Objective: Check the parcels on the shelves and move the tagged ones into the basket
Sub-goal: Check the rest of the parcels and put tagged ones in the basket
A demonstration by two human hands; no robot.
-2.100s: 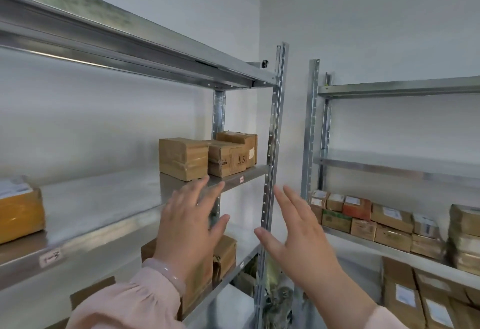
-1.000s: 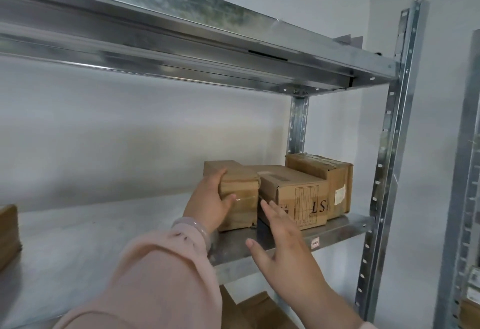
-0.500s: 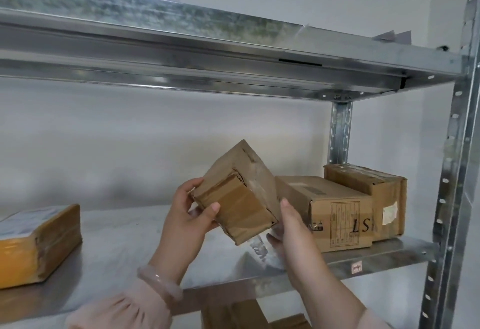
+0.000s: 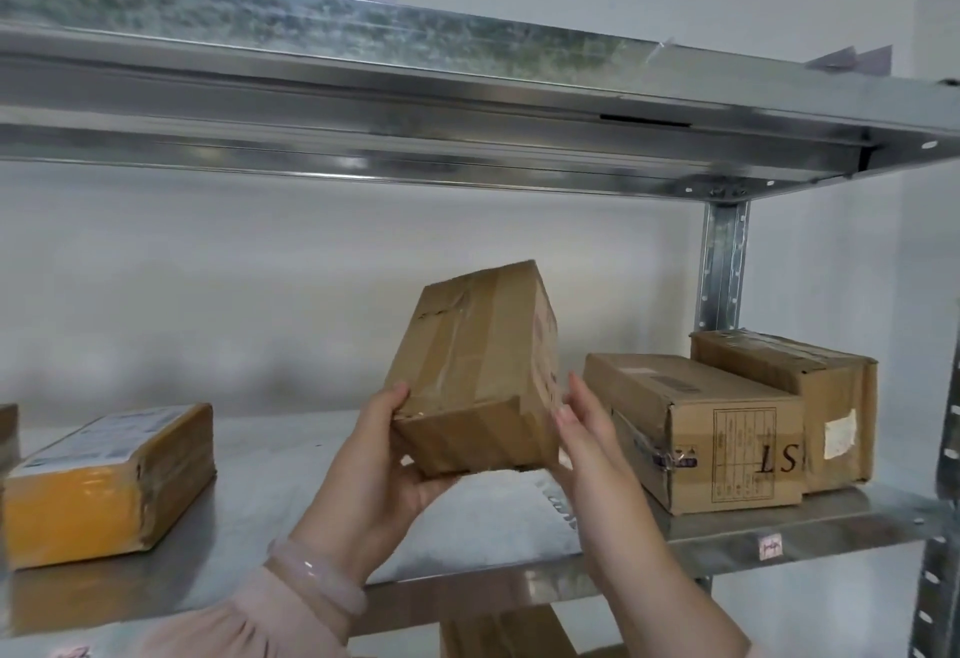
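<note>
Tilting the brown parcel [image 4: 475, 371] above the shelf [image 4: 467, 522] — left hand [image 4: 379, 465] gripping its corner, right hand [image 4: 582, 428] pressing flat — probably hunting a tag.

The underside and far faces of the held parcel [image 4: 478, 371] are hidden, and the fingers of the left hand [image 4: 374, 470] disappear beneath it. At 9 o'clock the frame edge cuts a brown parcel [image 4: 8, 434]. At 6 o'clock it cuts a carton [image 4: 498, 631] below the shelf [image 4: 467, 527]. The label on the yellow parcel [image 4: 104, 480], the printed table on the LS box [image 4: 727, 444] and the sticker [image 4: 770, 548] at 4 o'clock are unreadable.
</note>
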